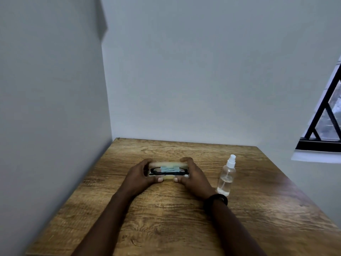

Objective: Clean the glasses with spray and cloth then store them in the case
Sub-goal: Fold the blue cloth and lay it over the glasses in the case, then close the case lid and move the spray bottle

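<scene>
While my left hand (138,174) and right hand (191,176) clamp the open case (168,165) at frame centre, I should keep thumbs clear of the glasses (156,171) and cloth (169,169).

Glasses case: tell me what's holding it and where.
Both hands hold the open glasses case by its ends: left hand on the left end, right hand on the right, thumbs along the near edge.

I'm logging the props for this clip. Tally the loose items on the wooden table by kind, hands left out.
Glasses case, open, held at both ends: 1
Black-framed glasses, lying in the case: 1
Light blue cloth, folded on top of the glasses: 1
Clear spray bottle, standing upright right of the case: 1
Total: 4
</scene>
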Demonstrator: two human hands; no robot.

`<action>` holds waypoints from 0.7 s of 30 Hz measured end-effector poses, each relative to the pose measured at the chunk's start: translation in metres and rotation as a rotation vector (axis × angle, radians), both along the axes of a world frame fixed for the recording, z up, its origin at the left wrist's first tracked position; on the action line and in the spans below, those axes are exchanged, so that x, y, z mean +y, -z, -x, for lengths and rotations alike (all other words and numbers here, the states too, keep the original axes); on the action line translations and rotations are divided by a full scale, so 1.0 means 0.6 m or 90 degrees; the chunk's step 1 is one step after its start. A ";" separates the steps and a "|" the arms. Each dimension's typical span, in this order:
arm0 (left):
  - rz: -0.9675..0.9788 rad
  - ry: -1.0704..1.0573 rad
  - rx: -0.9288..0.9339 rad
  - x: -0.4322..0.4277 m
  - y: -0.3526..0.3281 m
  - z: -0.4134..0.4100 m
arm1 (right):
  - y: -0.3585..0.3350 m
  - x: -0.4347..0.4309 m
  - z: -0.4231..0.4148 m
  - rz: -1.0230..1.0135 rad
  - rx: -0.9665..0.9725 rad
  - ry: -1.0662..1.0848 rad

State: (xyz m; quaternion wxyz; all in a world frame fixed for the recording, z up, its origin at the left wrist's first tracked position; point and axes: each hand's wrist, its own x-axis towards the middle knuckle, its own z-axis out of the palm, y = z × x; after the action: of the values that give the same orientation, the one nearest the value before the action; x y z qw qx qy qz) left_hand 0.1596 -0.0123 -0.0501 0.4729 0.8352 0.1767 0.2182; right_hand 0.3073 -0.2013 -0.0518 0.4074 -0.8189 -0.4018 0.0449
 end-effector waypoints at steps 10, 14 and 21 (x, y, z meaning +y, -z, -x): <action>-0.066 -0.010 -0.011 -0.004 0.000 0.002 | 0.010 0.007 -0.005 0.087 -0.112 -0.003; -0.089 -0.009 -0.011 -0.004 0.000 0.002 | 0.011 0.008 -0.005 0.093 -0.122 -0.003; -0.097 -0.006 -0.017 -0.002 0.002 0.000 | 0.011 0.008 -0.006 0.080 -0.119 -0.007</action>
State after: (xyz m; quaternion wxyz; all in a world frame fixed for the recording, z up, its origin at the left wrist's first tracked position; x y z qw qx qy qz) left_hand 0.1594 -0.0136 -0.0515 0.4093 0.8649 0.1571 0.2444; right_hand 0.3107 -0.1967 -0.0586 0.3160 -0.8410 -0.4391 -0.0041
